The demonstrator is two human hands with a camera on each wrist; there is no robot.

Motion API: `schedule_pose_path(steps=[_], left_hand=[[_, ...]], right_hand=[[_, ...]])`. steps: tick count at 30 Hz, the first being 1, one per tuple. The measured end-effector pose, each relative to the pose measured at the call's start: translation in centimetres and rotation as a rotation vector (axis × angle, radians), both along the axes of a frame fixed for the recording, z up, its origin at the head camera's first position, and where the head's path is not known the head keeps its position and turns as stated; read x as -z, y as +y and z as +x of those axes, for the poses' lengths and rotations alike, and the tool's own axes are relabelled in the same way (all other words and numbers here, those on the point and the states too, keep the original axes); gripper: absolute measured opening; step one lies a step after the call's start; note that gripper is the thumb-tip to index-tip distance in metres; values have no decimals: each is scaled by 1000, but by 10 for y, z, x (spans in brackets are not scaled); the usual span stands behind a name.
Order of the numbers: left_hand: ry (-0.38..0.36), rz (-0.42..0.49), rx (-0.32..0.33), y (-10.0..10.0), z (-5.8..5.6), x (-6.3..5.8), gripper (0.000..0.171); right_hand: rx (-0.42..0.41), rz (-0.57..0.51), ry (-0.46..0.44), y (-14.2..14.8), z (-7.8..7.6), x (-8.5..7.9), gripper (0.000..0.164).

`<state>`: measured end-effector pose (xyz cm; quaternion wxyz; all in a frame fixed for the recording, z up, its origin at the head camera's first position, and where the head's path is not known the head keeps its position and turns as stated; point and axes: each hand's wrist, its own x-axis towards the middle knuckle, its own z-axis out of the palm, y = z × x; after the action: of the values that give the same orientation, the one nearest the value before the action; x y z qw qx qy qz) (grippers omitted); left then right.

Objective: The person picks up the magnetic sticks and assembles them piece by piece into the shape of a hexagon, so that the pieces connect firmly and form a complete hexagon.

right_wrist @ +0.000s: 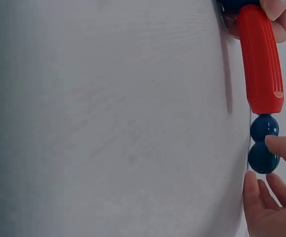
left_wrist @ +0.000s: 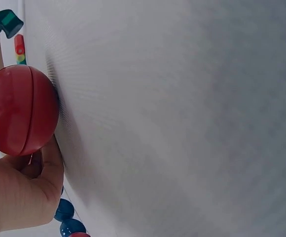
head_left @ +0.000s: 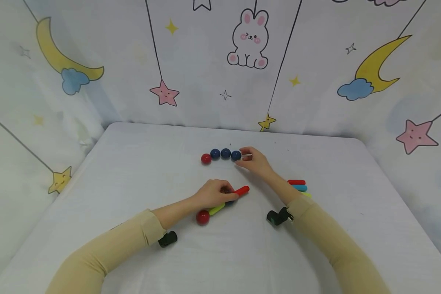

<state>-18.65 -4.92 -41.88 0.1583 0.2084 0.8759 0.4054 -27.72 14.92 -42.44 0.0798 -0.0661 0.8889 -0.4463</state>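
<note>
My left hand grips a joined toy piece around its dark blue ball, most of which the fingers hide. From that ball a red rod points up and right, and a yellow-green rod leads down to a red ball. That red ball looms large in the left wrist view, in front of the hand. Farther back my right hand reaches to the rightmost blue ball of a row, thumb and fingers spread around its right side. In the right wrist view the thumb overlaps the blue balls.
Left of that ball, the row continues with two blue balls and a red ball. Red, blue and yellow-green rods lie beside the right forearm. Black wrist cameras hang near both sleeves. A patterned cloth backdrop rises behind the table.
</note>
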Motion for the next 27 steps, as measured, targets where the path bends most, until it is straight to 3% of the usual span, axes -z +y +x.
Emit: schedule_pose_path(steps=[13, 27], left_hand=[[-8, 11, -8, 0, 3, -3, 19], [-15, -15, -7, 1, 0, 3, 19]], right_hand=[[0, 43, 38, -2, -4, 2, 46], [-108, 98, -49, 37, 42, -3, 48]])
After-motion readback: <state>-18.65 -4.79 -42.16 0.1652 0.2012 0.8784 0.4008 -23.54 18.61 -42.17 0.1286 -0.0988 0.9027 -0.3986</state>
